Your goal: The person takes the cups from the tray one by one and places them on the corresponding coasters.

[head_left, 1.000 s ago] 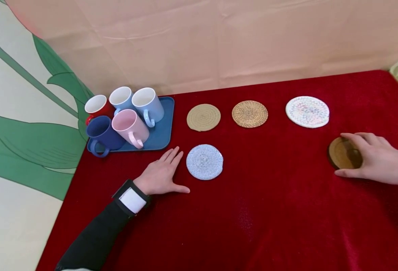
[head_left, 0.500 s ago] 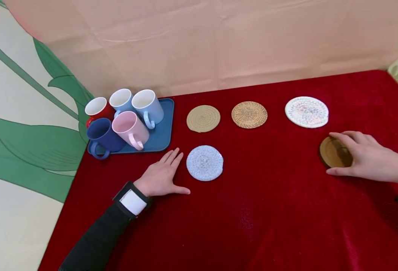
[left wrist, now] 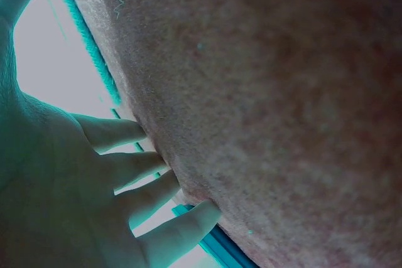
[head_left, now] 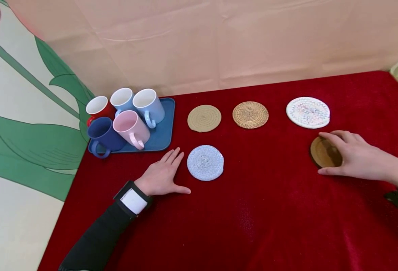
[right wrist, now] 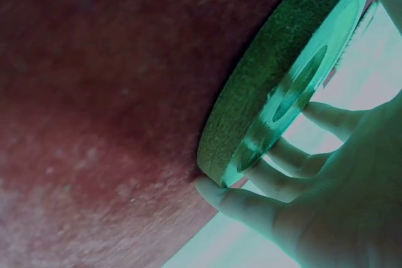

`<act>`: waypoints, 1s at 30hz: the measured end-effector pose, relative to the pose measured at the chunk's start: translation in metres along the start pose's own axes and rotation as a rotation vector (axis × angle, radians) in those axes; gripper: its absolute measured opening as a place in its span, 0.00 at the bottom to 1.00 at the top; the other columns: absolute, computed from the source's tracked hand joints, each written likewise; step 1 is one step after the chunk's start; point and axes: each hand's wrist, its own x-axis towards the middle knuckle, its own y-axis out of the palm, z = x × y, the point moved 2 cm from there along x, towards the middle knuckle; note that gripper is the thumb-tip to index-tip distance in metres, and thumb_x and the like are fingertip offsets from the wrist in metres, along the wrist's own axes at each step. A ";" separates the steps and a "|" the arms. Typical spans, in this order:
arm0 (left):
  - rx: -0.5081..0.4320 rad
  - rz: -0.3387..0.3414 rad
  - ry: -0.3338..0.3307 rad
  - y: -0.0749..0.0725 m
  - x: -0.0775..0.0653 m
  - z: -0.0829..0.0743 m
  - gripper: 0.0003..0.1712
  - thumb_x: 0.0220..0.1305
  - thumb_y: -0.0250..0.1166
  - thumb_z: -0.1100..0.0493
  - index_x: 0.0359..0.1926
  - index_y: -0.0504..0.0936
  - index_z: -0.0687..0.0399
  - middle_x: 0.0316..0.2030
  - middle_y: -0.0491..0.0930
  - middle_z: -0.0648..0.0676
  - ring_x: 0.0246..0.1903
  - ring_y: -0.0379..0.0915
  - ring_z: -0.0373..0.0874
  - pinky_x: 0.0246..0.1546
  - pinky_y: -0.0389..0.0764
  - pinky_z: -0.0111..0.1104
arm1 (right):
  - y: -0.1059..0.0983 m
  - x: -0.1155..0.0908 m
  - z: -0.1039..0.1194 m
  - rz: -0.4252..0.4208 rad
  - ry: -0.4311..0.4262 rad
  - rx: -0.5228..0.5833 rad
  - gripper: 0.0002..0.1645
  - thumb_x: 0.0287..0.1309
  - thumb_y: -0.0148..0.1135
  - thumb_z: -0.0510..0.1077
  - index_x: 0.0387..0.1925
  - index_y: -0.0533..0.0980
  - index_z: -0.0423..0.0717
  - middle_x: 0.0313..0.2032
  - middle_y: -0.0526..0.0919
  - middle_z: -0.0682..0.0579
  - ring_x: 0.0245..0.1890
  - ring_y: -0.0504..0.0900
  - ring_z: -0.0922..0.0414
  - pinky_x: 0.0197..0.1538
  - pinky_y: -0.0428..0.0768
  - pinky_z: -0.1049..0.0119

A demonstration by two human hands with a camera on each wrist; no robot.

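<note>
- Tabletop (head_left: 253, 210): covered in red, velvety cloth, soft nap; lies under both hands.
- Wooden disc (head_left: 321, 152): round, thick, brown, smooth-faced, darker patch on top; in the grasp of the right hand (head_left: 358, 156), against the cloth. Whether any gap lies beneath: cannot tell.
- Blue-white coaster (head_left: 205, 163): round, flat, speckled coil; just right of the left hand's (head_left: 160, 175) fingers.
- Tan coaster (head_left: 204, 118): tight spiral braid, matte; beyond the left hand, to its right.
- Brown coaster (head_left: 250, 114): ringed wicker weave; beyond and between the hands.
- White coaster (head_left: 308, 112): stitched, multicoloured pattern; beyond the right hand, slightly left.
- Tray (head_left: 165, 135): blue, flat, rounded corners; beyond the left hand, carrying five upright mugs (head_left: 131, 128), cylindrical, handled.
- Right hand pose: palm over the disc's right part, thumb at the near rim, fingers curved round the far rim; holding it.
- Left hand pose: palm down, fingers extended and spread wide, thumb out rightward, holding nothing; fingertips on cloth.
</note>
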 end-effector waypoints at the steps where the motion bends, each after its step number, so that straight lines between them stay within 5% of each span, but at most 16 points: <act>1: 0.000 0.000 0.000 0.000 0.000 0.000 0.66 0.54 0.70 0.29 0.80 0.51 0.59 0.80 0.46 0.61 0.78 0.42 0.58 0.65 0.70 0.51 | 0.000 0.001 0.001 0.007 -0.002 -0.002 0.66 0.41 0.83 0.61 0.70 0.59 0.31 0.62 0.60 0.23 0.59 0.59 0.25 0.54 0.67 0.27; 13: -0.003 0.005 -0.010 0.000 0.001 0.000 0.66 0.54 0.70 0.29 0.80 0.50 0.59 0.80 0.45 0.60 0.78 0.42 0.58 0.64 0.71 0.50 | 0.000 0.012 0.021 0.077 -0.057 0.016 0.67 0.44 0.81 0.64 0.73 0.57 0.35 0.65 0.60 0.26 0.61 0.60 0.29 0.54 0.71 0.30; 30: -0.012 0.004 -0.003 -0.002 0.000 -0.001 0.66 0.54 0.71 0.30 0.80 0.51 0.60 0.80 0.46 0.61 0.78 0.43 0.59 0.63 0.73 0.51 | 0.001 0.032 0.057 0.064 -0.160 0.029 0.64 0.43 0.81 0.65 0.74 0.60 0.40 0.65 0.62 0.32 0.63 0.62 0.34 0.53 0.75 0.37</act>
